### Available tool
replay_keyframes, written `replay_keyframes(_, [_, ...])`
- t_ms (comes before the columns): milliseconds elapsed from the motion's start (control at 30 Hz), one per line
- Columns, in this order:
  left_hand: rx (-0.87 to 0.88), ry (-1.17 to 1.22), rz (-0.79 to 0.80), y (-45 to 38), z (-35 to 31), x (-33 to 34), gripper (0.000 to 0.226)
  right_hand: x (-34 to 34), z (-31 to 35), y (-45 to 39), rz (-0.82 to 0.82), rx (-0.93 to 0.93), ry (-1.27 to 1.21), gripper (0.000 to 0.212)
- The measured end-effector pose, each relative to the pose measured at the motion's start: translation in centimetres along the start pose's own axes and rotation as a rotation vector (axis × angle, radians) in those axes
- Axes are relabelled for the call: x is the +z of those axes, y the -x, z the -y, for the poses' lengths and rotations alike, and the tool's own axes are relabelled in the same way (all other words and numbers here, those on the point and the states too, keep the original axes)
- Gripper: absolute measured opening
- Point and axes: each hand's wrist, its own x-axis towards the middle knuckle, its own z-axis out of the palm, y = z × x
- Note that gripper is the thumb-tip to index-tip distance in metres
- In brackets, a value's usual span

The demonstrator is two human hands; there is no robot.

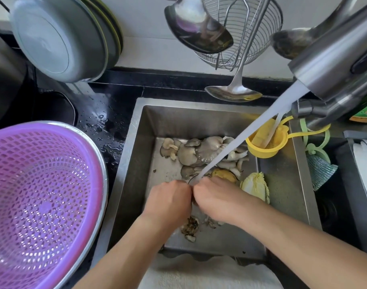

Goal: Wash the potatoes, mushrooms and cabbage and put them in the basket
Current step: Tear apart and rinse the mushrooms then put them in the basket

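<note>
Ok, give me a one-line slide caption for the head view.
Both hands, left and right, rinse something under the tap stream over grey oyster mushrooms in the steel sink, purple plastic basket empty.

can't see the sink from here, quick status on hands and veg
Left hand and right hand together under running water. Mushrooms, cabbage in sink. Basket empty.

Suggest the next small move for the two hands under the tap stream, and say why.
Probably carry the piece across to the purple plastic basket. The left hand and right hand meet under the water stream, apparently rinsing something mostly hidden between them; the basket holds no vegetables yet, while grey oyster mushrooms and pale cabbage wait in the steel sink.
</note>
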Motion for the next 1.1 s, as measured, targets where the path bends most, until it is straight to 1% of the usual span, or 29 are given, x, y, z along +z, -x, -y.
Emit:
replay_keyframes(67, [0.025,0.045,-0.053,-0.3,0.4,0.3,0.019,0.0,-0.3,-0.3,-0.021,-0.035,0.025,0.022])
replay_keyframes(100, [0.044,0.086,-0.077,-0.5,0.8,0.5,0.019,0.1,-0.6,-0.7,-0.032,-0.023,-0.005,0.017])
replay_keyframes(133, [0.067,0.143,-0.096,-0.7,1.2,1.0,0.019,0.2,-0.9,-1.1,-0.037,0.006,-0.072,0.011])
replay_keyframes(167, [0.098,0.22,-0.11,-0.9,1.7,1.5,0.019,0.4,-1.5,-1.4,-0.027,0.045,-0.176,0.011])
replay_keyframes(200, [0.126,0.321,-0.127,-1.0,2.3,2.0,0.019,0.5,-2.2,-1.6,-0.004,0.072,-0.305,0.019])
replay_keyframes(233, [0.143,0.426,-0.145,-1.1,2.8,2.4,0.019,0.7,-2.8,-1.5,0.011,0.081,-0.469,0.026])
replay_keyframes(267, [0.151,0.522,-0.17,-1.2,3.1,2.8,0.018,1.1,-3.2,-1.3,0.011,0.083,-0.684,0.03])
replay_keyframes(300, [0.147,0.628,-0.187,-1.2,3.2,3.2,0.018,1.5,-3.3,-1.0,0.01,0.087,-0.96,0.03])
replay_keyframes(333, [0.119,0.786,-0.177,-1.3,3.1,3.3,0.019,2.1,-3.0,-0.7,0.016,0.111,-1.296,0.029])
replay_keyframes(367, [0.064,0.988,-0.126,-1.3,2.7,3.3,0.021,2.7,-2.5,-0.6,0.003,0.149,-1.624,0.027])
replay_keyframes(400, [-0.008,1.168,-0.082,-1.3,2.2,3.2,0.024,3.4,-2.0,-0.8,-0.05,0.187,-1.907,0.027])
replay_keyframes(433, [-0.092,1.276,-0.075,-1.4,1.9,3.2,0.026,4.2,-1.7,-1.1,-0.142,0.257,-2.112,0.026])
replay_keyframes(467, [-0.181,1.306,-0.094,-1.5,1.7,3.4,0.027,5.1,-1.7,-1.5,-0.251,0.365,-2.227,0.025])
replay_keyframes(500, [-0.281,1.291,-0.112,-1.5,1.7,3.7,0.027,6.1,-2.0,-1.8,-0.338,0.488,-2.208,0.024])
replay_keyframes(533, [-0.368,1.315,-0.102,-1.4,1.7,3.8,0.026,7.2,-2.5,-2.0,-0.376,0.595,-2.03,0.024])
replay_keyframes(567, [-0.429,1.433,-0.047,-1.2,1.7,3.8,0.025,8.3,-3.0,-2.0,-0.334,0.662,-1.727,0.025])
replay_keyframes(600, [-0.454,1.62,0.036,-1.0,1.7,3.8,0.025,9.4,-3.1,-1.8,-0.245,0.65,-1.434,0.025])
replay_keyframes(633, [-0.453,1.814,0.125,-1.0,1.6,3.7,0.024,10.2,-3.1,-1.5,-0.168,0.614,-1.227,0.023])
replay_keyframes(667, [-0.442,1.963,0.199,-1.0,1.5,3.5,0.023,10.9,-3.1,-1.4,-0.126,0.601,-1.133,0.021])
replay_keyframes(700, [-0.415,2.052,0.259,-1.2,1.3,3.3,0.02,11.2,-3.0,-1.2,-0.106,0.609,-1.095,0.02])
replay_keyframes(733, [-0.381,2.091,0.312,-1.5,0.8,3.1,0.018,11.3,-2.9,-0.8,-0.09,0.631,-1.073,0.02])
replay_keyframes(800, [-0.322,2.033,0.364,-2.1,-0.2,2.9,0.025,10.8,-3.2,-0.2,-0.058,0.675,-1.013,0.025])
replay_keyframes(833, [-0.31,1.958,0.358,-2.4,-0.6,2.9,0.027,10.6,-3.5,0.1,-0.061,0.706,-1.02,0.026])
replay_keyframes(867, [-0.308,1.882,0.333,-2.5,-0.9,3.0,0.025,10.3,-3.8,0.4,-0.092,0.751,-1.093,0.024])
replay_keyframes(900, [-0.312,1.813,0.305,-2.6,-1.1,3.1,0.021,9.9,-4.0,0.7,-0.129,0.807,-1.266,0.021])
replay_keyframes(967, [-0.345,1.71,0.26,-2.7,-1.1,3.4,0.012,9.3,-4.3,1.1,-0.176,0.849,-1.765,0.016])
replay_keyframes(1000, [-0.381,1.666,0.229,-2.7,-0.9,3.5,0.013,8.8,-4.5,1.2,-0.184,0.813,-1.979,0.018])
replay_keyframes(1033, [-0.423,1.62,0.188,-2.7,-0.6,3.6,0.015,8.3,-4.7,1.3,-0.177,0.747,-2.132,0.021])
replay_keyframes(1100, [-0.497,1.555,0.093,-2.5,0.0,3.7,0.015,7.3,-4.7,1.3,-0.158,0.586,-2.329,0.028])
